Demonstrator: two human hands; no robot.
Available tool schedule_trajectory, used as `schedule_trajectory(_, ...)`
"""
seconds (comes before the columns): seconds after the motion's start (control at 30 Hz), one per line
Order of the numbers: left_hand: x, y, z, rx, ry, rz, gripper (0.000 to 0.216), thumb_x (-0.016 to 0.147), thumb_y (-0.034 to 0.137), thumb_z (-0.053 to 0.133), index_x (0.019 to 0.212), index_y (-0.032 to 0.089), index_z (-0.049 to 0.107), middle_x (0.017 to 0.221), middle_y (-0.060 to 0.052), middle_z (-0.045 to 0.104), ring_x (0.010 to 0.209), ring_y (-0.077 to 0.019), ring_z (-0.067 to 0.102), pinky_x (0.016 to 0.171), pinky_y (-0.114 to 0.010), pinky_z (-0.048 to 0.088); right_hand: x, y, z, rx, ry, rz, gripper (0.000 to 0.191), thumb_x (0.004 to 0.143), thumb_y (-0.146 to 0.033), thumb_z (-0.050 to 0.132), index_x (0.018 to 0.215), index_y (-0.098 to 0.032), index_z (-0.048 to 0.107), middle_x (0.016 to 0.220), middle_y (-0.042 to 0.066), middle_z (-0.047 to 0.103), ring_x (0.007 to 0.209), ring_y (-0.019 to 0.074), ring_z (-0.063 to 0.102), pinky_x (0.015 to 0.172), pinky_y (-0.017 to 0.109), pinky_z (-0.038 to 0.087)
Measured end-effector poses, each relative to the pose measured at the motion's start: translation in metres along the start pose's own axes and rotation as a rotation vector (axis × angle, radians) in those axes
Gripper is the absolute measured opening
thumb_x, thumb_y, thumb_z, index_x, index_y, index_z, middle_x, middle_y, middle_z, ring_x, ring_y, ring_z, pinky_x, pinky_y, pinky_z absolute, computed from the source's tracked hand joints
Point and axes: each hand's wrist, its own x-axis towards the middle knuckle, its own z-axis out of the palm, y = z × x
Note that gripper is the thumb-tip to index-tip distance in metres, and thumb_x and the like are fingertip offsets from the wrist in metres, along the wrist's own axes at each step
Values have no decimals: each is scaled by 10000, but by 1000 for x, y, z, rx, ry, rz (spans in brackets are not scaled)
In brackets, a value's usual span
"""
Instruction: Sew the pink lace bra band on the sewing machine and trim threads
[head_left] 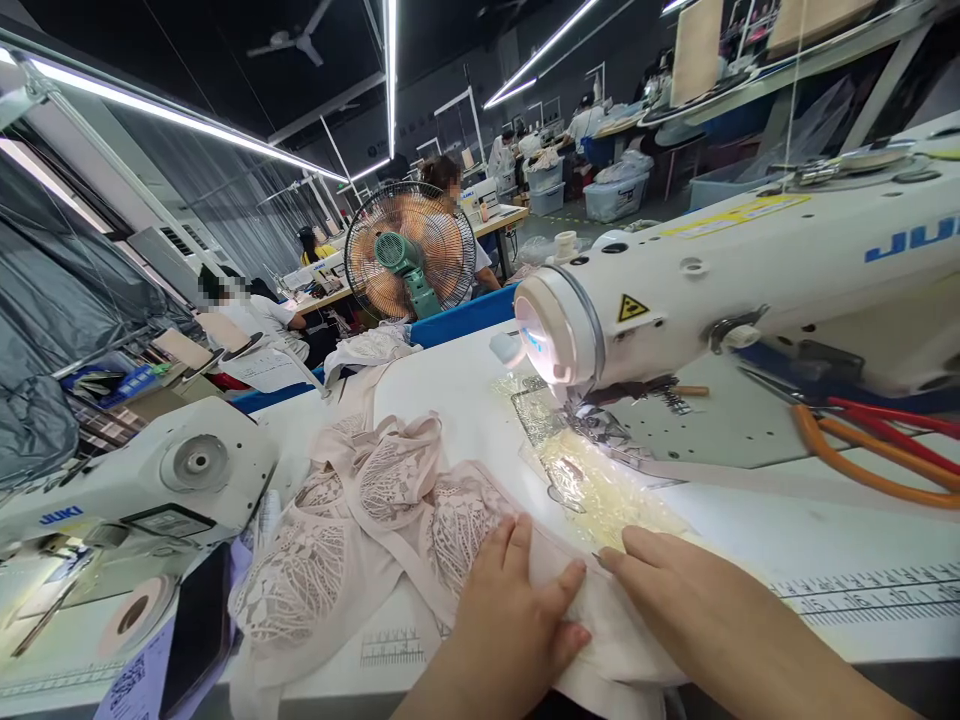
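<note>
A pale pink lace garment (pixel 375 520) lies bunched on the white sewing table (pixel 465 400). My left hand (pixel 517 620) rests flat on its near edge, fingers stretched out and pressing the fabric down. My right hand (pixel 675 590) lies beside it, fingers extended toward the lit patch of fabric (pixel 600 490) that leads under the needle area (pixel 577 405) of the white sewing machine (pixel 750 290). Both hands touch the cloth; neither grips it.
Orange-and-red handled scissors (pixel 862 440) lie on the machine bed at right. A second sewing machine (pixel 135 480), a tape roll (pixel 135 610) and a dark phone (pixel 195 630) sit at left. A fan (pixel 409 250) stands behind the table, with other workers farther back.
</note>
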Motion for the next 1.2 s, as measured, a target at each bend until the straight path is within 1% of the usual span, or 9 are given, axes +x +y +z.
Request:
schedule_trajectory(0.17, 0, 0, -2, 9, -4, 10, 540, 832, 508, 456, 1342, 392, 322, 1483, -96, 177, 1316, -376, 211, 1020, -569, 268, 14, -7, 7, -20, 23, 11, 215, 713, -50, 453, 719, -203, 604, 646, 15, 552, 576, 168, 509, 507, 270, 280)
schedule_trajectory(0.3, 0, 1, -3, 9, -10, 8, 540, 836, 506, 446, 1346, 378, 323, 1477, -105, 191, 1318, -375, 209, 1025, -564, 264, 21, -11, 15, -26, -18, 46, 193, 764, -82, 455, 695, -194, 598, 658, 18, 560, 606, 171, 531, 510, 263, 281)
schedule_trajectory(0.47, 1, 0, -3, -1, -25, -4, 526, 831, 515, 449, 1331, 383, 350, 1478, -106, 184, 1314, -384, 211, 1023, -569, 261, 1, 1, 0, 32, -89, 72, 262, 658, 1, 456, 657, -213, 608, 675, 37, 604, 579, 187, 568, 516, 284, 323)
schedule_trajectory(0.53, 1, 1, -5, 3, -32, -12, 516, 826, 515, 458, 1314, 363, 391, 1470, -123, 201, 1310, -391, 216, 1023, -568, 259, -10, 8, -9, 57, -96, 76, 264, 660, -11, 453, 653, -226, 605, 657, 30, 599, 548, 181, 570, 492, 280, 335)
schedule_trajectory(0.67, 2, 8, -12, 29, -17, -26, 496, 809, 470, 505, 1279, 325, 452, 1432, -153, 274, 1281, -391, 283, 1014, -576, 267, -25, 16, -14, 78, 30, 82, 226, 788, -140, 411, 761, -243, 610, 645, 18, 570, 564, 183, 581, 470, 269, 373)
schedule_trajectory(0.73, 3, 16, -11, 56, 13, -19, 458, 811, 402, 513, 1247, 262, 497, 1409, -167, 313, 1270, -371, 313, 1029, -568, 251, -27, 17, -11, 59, 95, 103, 230, 828, -194, 389, 811, -248, 612, 668, 19, 572, 571, 183, 582, 451, 266, 367)
schedule_trajectory(0.87, 2, 33, 7, 36, 72, 25, 453, 856, 305, 414, 1266, 118, 465, 1339, -188, 416, 1258, -306, 355, 1049, -462, 305, -26, 14, -1, 45, 135, 118, 211, 827, -207, 409, 831, -256, 615, 677, 6, 572, 565, 171, 576, 454, 259, 364)
schedule_trajectory(1.03, -2, 37, 28, 11, 90, 13, 619, 779, 488, 537, 1319, 215, 410, 1390, -204, 340, 1276, -361, 318, 1004, -514, 347, -21, 8, 3, 35, 66, 118, 197, 816, -180, 424, 826, -253, 607, 683, 1, 570, 605, 177, 585, 470, 250, 342)
schedule_trajectory(1.2, -5, 33, 23, -31, 76, 57, 681, 728, 532, 588, 1327, 272, 392, 1420, -190, 300, 1297, -363, 274, 1013, -525, 323, -12, 0, 1, 6, -34, 149, 161, 783, -146, 467, 727, -239, 586, 667, -5, 556, 581, 160, 549, 461, 244, 265)
